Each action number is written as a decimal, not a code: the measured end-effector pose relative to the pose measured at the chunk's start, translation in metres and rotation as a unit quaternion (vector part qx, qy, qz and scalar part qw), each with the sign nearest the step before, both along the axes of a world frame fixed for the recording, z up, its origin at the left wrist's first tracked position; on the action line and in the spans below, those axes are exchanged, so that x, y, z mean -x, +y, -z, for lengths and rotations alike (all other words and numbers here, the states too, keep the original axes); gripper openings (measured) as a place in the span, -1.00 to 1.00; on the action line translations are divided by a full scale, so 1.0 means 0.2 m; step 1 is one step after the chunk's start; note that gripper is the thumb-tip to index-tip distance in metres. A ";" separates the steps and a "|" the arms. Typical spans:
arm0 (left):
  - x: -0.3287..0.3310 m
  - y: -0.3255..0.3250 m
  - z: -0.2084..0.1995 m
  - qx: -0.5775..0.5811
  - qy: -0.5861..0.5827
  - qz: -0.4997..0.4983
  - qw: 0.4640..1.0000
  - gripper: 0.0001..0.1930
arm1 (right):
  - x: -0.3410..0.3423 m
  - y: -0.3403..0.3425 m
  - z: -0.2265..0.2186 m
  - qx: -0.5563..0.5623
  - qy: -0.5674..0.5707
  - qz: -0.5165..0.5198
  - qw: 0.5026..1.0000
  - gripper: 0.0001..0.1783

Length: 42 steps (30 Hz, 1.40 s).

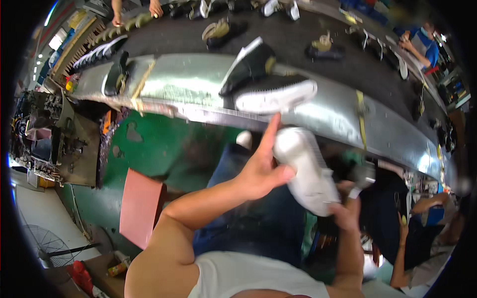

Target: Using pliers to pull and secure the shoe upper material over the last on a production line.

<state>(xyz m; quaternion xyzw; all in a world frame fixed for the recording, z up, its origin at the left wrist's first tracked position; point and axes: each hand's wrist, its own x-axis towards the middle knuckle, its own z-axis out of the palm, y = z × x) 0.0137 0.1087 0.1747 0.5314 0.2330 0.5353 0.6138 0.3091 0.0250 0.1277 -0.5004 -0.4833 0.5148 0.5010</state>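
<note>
A shoe with a white sole (304,171) is held slanted in front of me, its sole facing up and slightly blurred. My right hand (346,214) grips its lower end. At the upper left edge of this shoe is my left hand (261,171), index finger stretched out and thumb apart, the thumb tip overlapping the sole. Just beyond, a pair of black shoes rests on the metal ledge: one (251,64) leans with its upper showing, the other lies on its side with its white sole (278,97) toward me.
Past the metal ledge (189,74) runs a dark belt (283,44) carrying several shoes. Another person's hands (155,9) are at its far left. A person in blue (427,47) works at far right, another sits near right. A pink box (140,206) stands on the green floor.
</note>
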 end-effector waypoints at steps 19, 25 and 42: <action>0.16 -0.36 0.65 0.160 0.128 0.066 0.977 -0.52 | 0.43 -0.44 0.11 0.233 -0.042 -0.250 0.939 -0.61; 0.10 -0.37 0.60 0.156 0.122 0.102 0.975 -0.51 | 0.41 -0.37 0.09 0.205 -0.056 -0.242 0.947 -0.65; -0.06 -0.28 0.58 0.165 0.240 0.135 0.947 -0.51 | 0.19 -0.28 -0.02 0.209 -0.055 -0.123 0.969 -0.69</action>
